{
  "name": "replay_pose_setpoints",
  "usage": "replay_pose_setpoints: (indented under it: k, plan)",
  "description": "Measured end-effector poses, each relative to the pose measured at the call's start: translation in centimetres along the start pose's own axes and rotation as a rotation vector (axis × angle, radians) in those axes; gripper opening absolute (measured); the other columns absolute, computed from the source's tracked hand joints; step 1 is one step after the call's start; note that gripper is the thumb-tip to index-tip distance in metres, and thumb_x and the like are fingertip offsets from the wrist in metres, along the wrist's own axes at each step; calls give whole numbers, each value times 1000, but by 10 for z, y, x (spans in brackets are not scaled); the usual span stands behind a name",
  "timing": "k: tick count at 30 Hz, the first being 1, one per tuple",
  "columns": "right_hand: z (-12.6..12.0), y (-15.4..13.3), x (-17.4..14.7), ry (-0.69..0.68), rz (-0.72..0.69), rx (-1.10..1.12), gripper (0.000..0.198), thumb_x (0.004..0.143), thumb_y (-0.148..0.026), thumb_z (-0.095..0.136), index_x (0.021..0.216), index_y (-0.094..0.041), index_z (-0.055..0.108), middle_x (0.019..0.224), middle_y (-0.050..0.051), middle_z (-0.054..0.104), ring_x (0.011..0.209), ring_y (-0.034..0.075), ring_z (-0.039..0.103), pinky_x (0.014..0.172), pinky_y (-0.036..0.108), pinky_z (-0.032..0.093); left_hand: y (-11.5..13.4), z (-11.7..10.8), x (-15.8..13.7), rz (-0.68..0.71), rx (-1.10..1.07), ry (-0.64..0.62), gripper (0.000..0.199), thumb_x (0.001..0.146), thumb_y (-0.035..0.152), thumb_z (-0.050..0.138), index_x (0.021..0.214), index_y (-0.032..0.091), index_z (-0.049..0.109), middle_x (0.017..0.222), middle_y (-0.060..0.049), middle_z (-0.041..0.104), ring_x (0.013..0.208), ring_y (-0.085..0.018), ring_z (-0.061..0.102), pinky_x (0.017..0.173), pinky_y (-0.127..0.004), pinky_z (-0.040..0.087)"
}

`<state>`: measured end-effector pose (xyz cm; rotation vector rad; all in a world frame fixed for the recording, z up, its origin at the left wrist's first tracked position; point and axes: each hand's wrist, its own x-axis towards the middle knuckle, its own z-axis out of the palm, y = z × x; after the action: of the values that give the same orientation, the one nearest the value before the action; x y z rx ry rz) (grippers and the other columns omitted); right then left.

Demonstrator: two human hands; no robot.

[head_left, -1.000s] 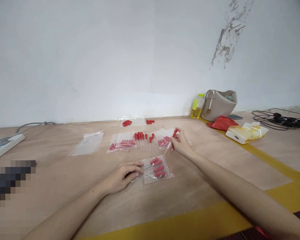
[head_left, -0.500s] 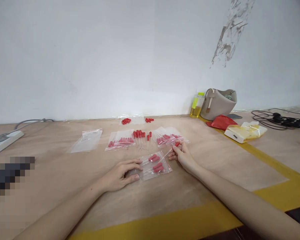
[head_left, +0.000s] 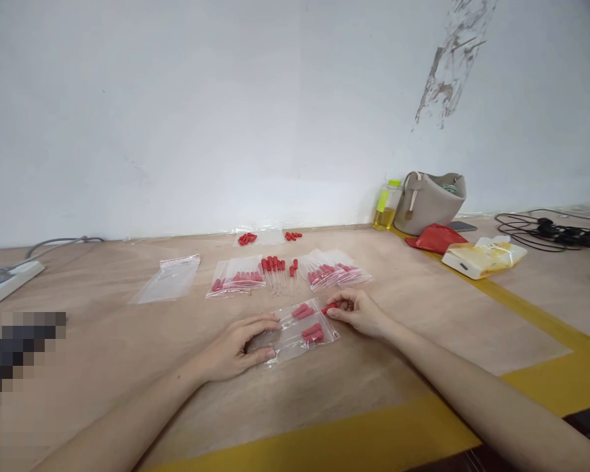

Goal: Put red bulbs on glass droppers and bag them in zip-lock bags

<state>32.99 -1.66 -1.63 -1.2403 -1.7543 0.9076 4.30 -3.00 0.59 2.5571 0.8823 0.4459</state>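
My left hand holds a clear zip bag at its left end, fingers on the far edge and thumb on the near edge. Several droppers with red rubber bulbs lie inside it. My right hand pinches another dropper by its red bulb at the bag's right-hand mouth. The dropper's thin tube points left and is hard to make out at the bag. Beyond the hands lies a group of loose droppers, with filled zip bags on the left and more filled bags on the right.
Flat zip bags lie at left; loose red bulbs sit near the wall. A power strip is far left. At right stand a bottle, grey bag, red pouch, yellow-white packet and black cables.
My right hand has moved down and left, bringing the dropper's bulb from above the bag's corner to its mouth. My left hand stays on the bag.
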Motion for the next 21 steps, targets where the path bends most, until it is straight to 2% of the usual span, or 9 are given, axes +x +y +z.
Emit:
replay_pose_setpoints:
  k: [3,6,10,11,13,15,16,19,21]
  plan:
    - [0,-2,0,-5,-159,-203,17,64,-29,64,76,-17,66,67,1,55,58,11,48,54,23,39,-1,0,0,2,-4,7,42,81,38,49,121,26,43,124,-3,47,112,-20,44,94,-33,35]
    - [6,-6,-1,-37,-195,-212,14,66,-24,61,78,-19,67,70,2,58,65,13,51,59,25,41,0,0,0,-2,2,2,43,81,39,49,122,26,42,125,-3,47,112,-20,44,94,-33,35]
    - [12,-9,-1,-218,-80,57,24,73,-30,53,91,-16,63,80,4,64,72,15,57,64,27,45,0,1,1,6,-1,14,43,81,39,49,122,25,43,124,-5,47,112,-21,44,94,-36,35]
    - [11,-10,0,-203,-61,94,26,73,-32,54,91,-15,62,82,4,64,73,14,57,65,27,45,0,1,1,9,-5,16,43,81,39,49,122,25,43,124,-5,47,112,-22,44,94,-36,35]
    - [10,-10,1,-76,-16,101,26,71,-34,56,86,-14,60,77,4,63,66,12,57,59,24,44,0,1,1,12,-12,17,44,81,38,49,122,25,43,124,-5,48,113,-22,43,95,-36,34]
    - [9,-11,4,50,84,67,27,69,-38,58,79,-14,58,61,0,59,49,9,51,44,19,39,-1,1,1,14,-14,19,44,81,38,50,122,25,43,124,-4,48,113,-21,43,95,-36,34]
    - [10,-12,5,68,154,58,28,68,-41,58,77,-14,57,52,-3,55,40,7,46,37,18,34,-1,1,1,12,-14,15,44,81,38,50,122,26,43,124,-4,48,113,-21,43,95,-35,34]
    - [15,-14,8,-24,295,91,32,65,-45,61,72,-15,56,39,-8,43,29,5,33,29,17,22,-2,1,2,16,-32,-8,45,81,38,50,123,26,42,124,-4,48,112,-21,44,94,-36,35]
    - [19,-16,10,-103,271,170,31,61,-43,64,65,-14,56,41,-7,47,33,5,38,33,16,26,-2,1,2,30,-47,-24,45,81,38,50,123,26,42,125,-5,48,113,-22,43,95,-37,34]
